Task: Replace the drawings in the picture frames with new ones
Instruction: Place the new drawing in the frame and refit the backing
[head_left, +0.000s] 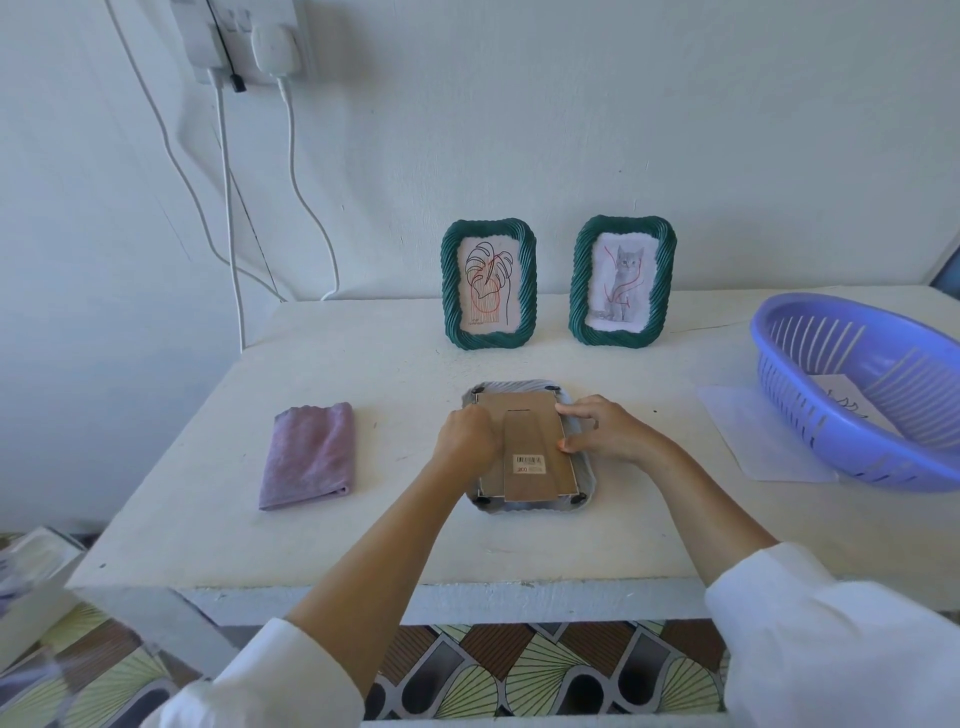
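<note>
A pale picture frame (530, 506) lies face down on the white table (363, 467), its brown cardboard backing (535, 431) with a barcode sticker facing up. My left hand (467, 441) has its fingers curled at the backing's left edge. My right hand (602, 428) rests on the right edge, fingers spread and touching the backing. Two green frames stand against the wall: one (488, 283) holds a leaf drawing, the other (622, 280) a cat drawing.
A folded purple cloth (311, 454) lies to the left. At the right, a blue plastic basket (852, 384) with a drawing sheet inside sits on a clear plastic sheet (753, 436). Cables hang from a wall socket (244, 41) at the back left.
</note>
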